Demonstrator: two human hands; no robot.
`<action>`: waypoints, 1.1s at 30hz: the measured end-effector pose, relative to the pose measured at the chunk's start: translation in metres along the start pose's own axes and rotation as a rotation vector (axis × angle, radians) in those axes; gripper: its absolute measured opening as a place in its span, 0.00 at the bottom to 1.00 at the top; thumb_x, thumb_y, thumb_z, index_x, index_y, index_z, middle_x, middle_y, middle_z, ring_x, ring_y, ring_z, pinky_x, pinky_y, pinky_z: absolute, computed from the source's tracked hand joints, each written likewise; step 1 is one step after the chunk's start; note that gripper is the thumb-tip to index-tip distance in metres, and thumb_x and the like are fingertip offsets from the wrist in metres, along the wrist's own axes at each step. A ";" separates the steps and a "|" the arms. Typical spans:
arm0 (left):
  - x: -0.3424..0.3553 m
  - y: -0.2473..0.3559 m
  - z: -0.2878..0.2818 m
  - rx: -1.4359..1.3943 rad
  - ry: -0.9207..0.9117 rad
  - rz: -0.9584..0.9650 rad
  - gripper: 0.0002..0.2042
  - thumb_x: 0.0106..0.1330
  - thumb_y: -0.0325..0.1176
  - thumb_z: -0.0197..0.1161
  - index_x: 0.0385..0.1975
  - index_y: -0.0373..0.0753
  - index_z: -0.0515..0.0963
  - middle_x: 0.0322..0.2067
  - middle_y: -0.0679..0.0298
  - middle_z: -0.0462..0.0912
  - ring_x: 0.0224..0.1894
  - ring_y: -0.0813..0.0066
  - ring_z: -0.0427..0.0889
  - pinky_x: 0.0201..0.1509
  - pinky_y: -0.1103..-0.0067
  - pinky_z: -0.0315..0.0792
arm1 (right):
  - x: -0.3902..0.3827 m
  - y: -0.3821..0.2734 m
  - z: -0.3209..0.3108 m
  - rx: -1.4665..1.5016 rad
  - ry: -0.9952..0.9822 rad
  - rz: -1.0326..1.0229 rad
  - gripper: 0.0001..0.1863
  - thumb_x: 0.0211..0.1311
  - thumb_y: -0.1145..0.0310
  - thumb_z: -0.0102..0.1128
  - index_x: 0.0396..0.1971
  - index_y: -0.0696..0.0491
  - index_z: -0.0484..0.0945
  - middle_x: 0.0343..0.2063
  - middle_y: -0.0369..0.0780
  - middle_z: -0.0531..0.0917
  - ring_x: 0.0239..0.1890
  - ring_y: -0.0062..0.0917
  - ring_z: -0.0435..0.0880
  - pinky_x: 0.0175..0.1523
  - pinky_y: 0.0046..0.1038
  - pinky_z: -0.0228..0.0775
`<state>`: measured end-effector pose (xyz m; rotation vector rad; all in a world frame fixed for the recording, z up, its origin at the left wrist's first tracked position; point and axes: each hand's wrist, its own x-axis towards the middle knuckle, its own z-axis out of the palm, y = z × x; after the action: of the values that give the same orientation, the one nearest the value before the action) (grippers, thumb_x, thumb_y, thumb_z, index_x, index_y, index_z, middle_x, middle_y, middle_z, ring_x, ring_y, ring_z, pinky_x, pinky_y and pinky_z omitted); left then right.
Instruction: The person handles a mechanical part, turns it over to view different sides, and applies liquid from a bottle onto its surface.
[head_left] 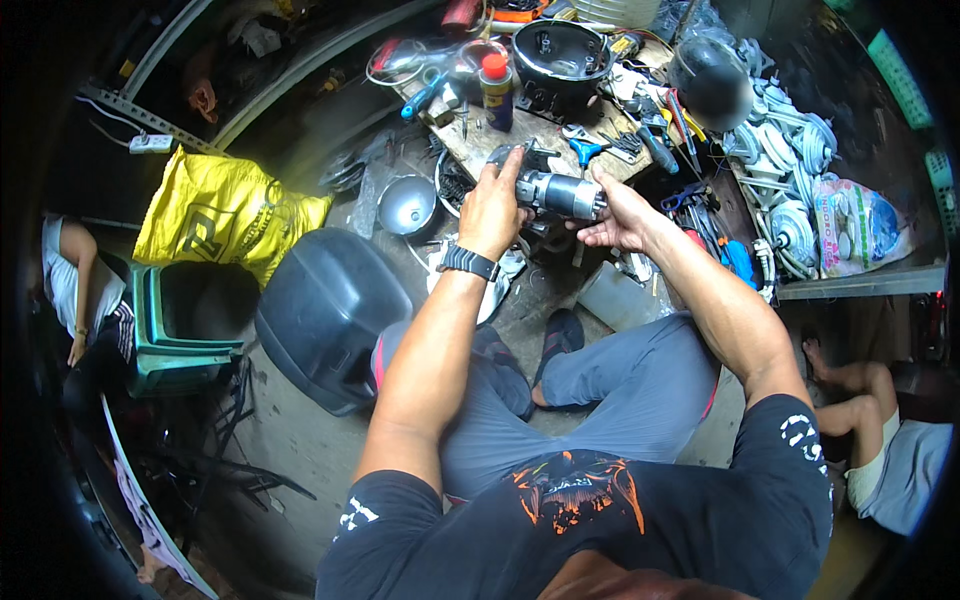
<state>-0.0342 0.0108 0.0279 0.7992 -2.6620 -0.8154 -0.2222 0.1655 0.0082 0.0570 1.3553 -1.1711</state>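
Observation:
A cylindrical electric motor [570, 195], dark grey and silver with a bracket-like housing at its left end, is held level over the near edge of the workbench [470, 145]. My left hand [489, 212] grips its left end, with the fingers wrapped round the housing. At the motor's other end is my right hand [628, 217], palm turned up, thumb and fingers apart around the end face. Whether the right fingers touch the motor I cannot tell. Just beyond lie a blue-handled tool [585, 150] and a red-capped spray can [496, 92], which stands upright.
A black pot [562, 60] stands on the bench among pliers and screwdrivers. White plastic motor parts [785, 140] pile up at right. A metal bowl [408, 206], black case [335, 320], yellow sack [225, 215] and green stool [150, 325] are at left. People sit at both sides.

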 end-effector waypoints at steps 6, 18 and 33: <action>-0.001 0.004 0.000 0.002 0.001 -0.012 0.49 0.49 0.26 0.80 0.75 0.50 0.61 0.54 0.48 0.78 0.52 0.43 0.84 0.54 0.60 0.81 | -0.011 0.001 0.003 -0.300 0.002 -0.235 0.36 0.67 0.40 0.64 0.62 0.53 0.70 0.32 0.46 0.85 0.26 0.34 0.88 0.30 0.32 0.85; 0.000 0.002 -0.003 -0.004 -0.010 -0.003 0.49 0.47 0.25 0.80 0.74 0.50 0.63 0.56 0.46 0.78 0.51 0.42 0.84 0.55 0.59 0.81 | -0.013 0.016 -0.019 -1.609 0.177 -1.626 0.27 0.56 0.66 0.70 0.58 0.39 0.79 0.58 0.43 0.76 0.56 0.41 0.80 0.54 0.38 0.80; 0.000 0.001 -0.001 0.009 0.024 0.034 0.48 0.48 0.24 0.79 0.74 0.50 0.63 0.53 0.47 0.78 0.49 0.41 0.85 0.52 0.58 0.81 | -0.011 0.016 -0.019 -1.687 0.288 -1.569 0.36 0.59 0.57 0.73 0.66 0.49 0.70 0.60 0.48 0.75 0.58 0.46 0.78 0.58 0.40 0.78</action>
<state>-0.0338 0.0114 0.0298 0.7593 -2.6523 -0.7811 -0.2224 0.1916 0.0018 -2.4302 2.2513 -0.6603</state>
